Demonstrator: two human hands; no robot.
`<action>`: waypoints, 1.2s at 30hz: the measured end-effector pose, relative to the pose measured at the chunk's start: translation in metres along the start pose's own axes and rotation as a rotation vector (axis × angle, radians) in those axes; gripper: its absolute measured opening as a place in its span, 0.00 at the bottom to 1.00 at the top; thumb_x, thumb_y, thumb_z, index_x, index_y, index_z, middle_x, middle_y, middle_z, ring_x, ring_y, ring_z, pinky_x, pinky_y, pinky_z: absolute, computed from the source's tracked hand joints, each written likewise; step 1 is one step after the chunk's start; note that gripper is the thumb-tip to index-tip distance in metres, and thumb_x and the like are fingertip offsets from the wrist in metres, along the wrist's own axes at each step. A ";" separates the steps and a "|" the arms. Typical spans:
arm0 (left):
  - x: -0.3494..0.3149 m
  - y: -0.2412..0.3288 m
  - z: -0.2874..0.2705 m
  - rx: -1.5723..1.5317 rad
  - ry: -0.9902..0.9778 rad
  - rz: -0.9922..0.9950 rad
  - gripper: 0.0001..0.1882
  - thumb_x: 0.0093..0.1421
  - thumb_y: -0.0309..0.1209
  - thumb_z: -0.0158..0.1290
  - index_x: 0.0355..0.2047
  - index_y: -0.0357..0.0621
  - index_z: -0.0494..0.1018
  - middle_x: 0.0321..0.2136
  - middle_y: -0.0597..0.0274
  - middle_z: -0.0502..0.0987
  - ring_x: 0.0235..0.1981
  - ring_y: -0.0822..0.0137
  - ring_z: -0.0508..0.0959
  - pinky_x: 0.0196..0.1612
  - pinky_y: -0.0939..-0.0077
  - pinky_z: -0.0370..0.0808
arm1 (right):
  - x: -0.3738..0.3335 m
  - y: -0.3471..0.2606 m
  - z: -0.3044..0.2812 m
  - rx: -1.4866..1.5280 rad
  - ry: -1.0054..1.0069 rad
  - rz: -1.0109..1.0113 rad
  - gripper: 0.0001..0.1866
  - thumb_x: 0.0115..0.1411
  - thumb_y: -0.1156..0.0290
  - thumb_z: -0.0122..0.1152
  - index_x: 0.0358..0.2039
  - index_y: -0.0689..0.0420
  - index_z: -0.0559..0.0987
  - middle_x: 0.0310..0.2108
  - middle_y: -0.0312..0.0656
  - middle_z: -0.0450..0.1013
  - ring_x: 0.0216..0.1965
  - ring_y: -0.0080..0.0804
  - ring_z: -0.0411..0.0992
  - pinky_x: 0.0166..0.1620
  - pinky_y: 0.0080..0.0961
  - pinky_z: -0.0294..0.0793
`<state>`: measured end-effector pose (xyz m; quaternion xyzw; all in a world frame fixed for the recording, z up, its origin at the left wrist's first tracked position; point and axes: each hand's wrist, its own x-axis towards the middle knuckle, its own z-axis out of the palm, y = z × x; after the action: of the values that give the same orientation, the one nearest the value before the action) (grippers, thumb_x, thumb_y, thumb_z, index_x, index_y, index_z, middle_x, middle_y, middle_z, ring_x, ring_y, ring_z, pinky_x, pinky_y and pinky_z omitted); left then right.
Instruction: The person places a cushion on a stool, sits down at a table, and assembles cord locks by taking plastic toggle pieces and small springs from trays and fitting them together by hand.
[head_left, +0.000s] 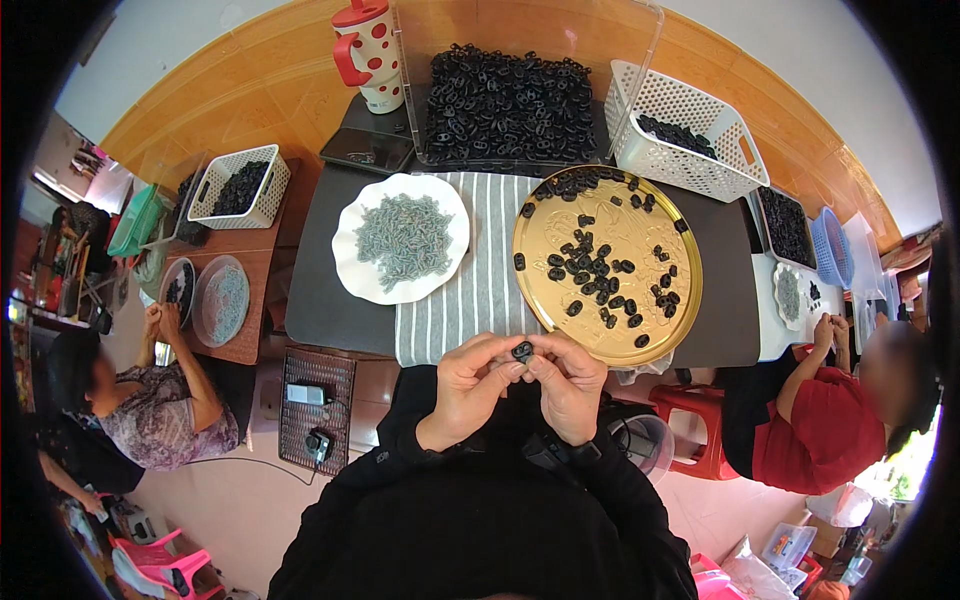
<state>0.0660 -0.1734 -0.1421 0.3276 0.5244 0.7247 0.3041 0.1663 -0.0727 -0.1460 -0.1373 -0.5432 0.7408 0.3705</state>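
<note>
Just in front of my body, at the table's near edge, my left hand (472,388) and my right hand (570,388) meet with thumbs and fingertips pinched together. Between them is a small black plastic piece (522,351) with holes in it, gripped from both sides. My fingers hide whatever else they may hold. Beyond my right hand lies a round gold tray (548,222) with many loose black pieces (600,278). To the left, a white scalloped plate (347,250) carries a heap of small grey pin-like parts (403,237).
A grey striped cloth (470,340) lies under the tray's edge. At the back stand a clear bin of black pieces (510,105), a white perforated basket (690,165), a dotted tumbler (368,60) and a dark flat device (366,148). People sit working on both sides.
</note>
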 end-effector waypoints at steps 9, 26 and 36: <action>0.000 0.004 0.000 0.026 -0.008 0.050 0.16 0.59 0.17 0.52 0.48 0.37 0.74 0.31 0.61 0.74 0.25 0.77 0.73 0.23 0.88 0.69 | -0.002 0.001 -0.002 0.032 -0.037 0.008 0.13 0.59 0.86 0.56 0.45 0.65 0.78 0.31 0.39 0.72 0.30 0.22 0.71 0.35 0.17 0.72; -0.001 -0.005 0.005 0.234 0.020 0.247 0.14 0.58 0.15 0.51 0.45 0.33 0.75 0.31 0.59 0.74 0.26 0.75 0.75 0.26 0.85 0.70 | -0.006 0.011 0.001 -0.009 -0.005 -0.093 0.10 0.59 0.86 0.55 0.41 0.66 0.77 0.33 0.41 0.71 0.30 0.22 0.70 0.36 0.17 0.71; 0.004 0.007 -0.004 0.254 -0.099 0.139 0.16 0.57 0.15 0.53 0.47 0.34 0.75 0.30 0.61 0.73 0.27 0.77 0.71 0.29 0.86 0.68 | 0.002 -0.020 -0.002 -0.030 0.018 0.147 0.08 0.60 0.83 0.56 0.41 0.65 0.76 0.34 0.38 0.73 0.32 0.20 0.71 0.35 0.16 0.72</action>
<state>0.0597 -0.1738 -0.1353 0.4343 0.5721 0.6548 0.2351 0.1741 -0.0671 -0.1285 -0.1890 -0.5393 0.7565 0.3181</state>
